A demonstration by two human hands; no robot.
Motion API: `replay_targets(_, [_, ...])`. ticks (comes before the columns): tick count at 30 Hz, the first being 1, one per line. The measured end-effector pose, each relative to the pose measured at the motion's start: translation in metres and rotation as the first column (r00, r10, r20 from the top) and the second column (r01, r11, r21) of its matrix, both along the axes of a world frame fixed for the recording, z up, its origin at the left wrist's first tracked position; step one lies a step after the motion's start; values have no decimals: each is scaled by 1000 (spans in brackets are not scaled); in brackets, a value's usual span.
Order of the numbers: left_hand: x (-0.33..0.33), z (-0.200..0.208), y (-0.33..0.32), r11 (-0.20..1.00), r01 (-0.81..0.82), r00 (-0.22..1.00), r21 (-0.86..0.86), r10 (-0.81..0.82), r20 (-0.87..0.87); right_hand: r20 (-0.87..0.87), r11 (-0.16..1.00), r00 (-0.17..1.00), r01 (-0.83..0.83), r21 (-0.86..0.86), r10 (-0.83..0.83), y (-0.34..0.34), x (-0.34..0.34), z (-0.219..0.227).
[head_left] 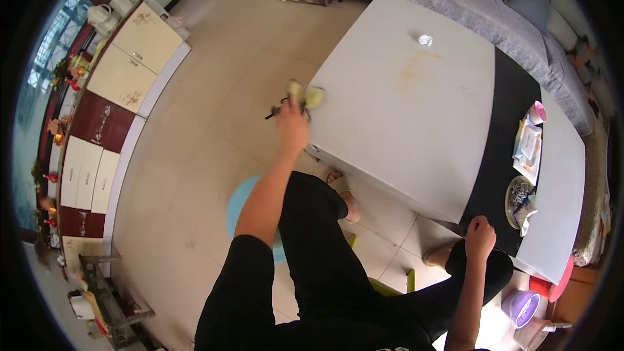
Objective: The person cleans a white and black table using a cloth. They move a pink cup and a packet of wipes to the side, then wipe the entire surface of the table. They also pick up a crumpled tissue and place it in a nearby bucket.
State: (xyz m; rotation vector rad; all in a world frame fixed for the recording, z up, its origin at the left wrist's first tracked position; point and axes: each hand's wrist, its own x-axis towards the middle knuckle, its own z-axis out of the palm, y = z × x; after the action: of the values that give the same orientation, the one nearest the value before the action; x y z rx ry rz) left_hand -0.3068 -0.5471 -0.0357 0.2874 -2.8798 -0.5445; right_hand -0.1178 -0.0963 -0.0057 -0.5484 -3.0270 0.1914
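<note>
My left hand (292, 119) reaches out to the left corner of the white table (403, 130) and is closed on a small bundle: pale yellow-green pieces (311, 95) and a thin dark strap or stem beside them. What the bundle is stays unclear. My right hand (480, 234) is curled into a fist at the table's near edge, by its black stripe (500, 130); it seems to pinch a thin dark object, but I cannot make it out. My legs in black trousers are below, with a sandalled foot (339, 185) under the table edge.
A small shiny round object (425, 40) lies far on the table. A plate (519, 200), a white tray (528, 148) and a pink cup (537, 113) sit at the right. A grey sofa (468, 0) is behind, cabinets (123, 84) stand left, and a blue stool (242, 208) is under me.
</note>
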Motion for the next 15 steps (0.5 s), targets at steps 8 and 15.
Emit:
replay_targets(8, [43,-8,87,963,-43,999,-268,34,-38,-128,994,991,-32,104,45,-10,0,-8])
replay_targets(15, [105,4,149,877,436,885,-201,-459,-83,-94,999,995,-36,16,37,-3,1,-2])
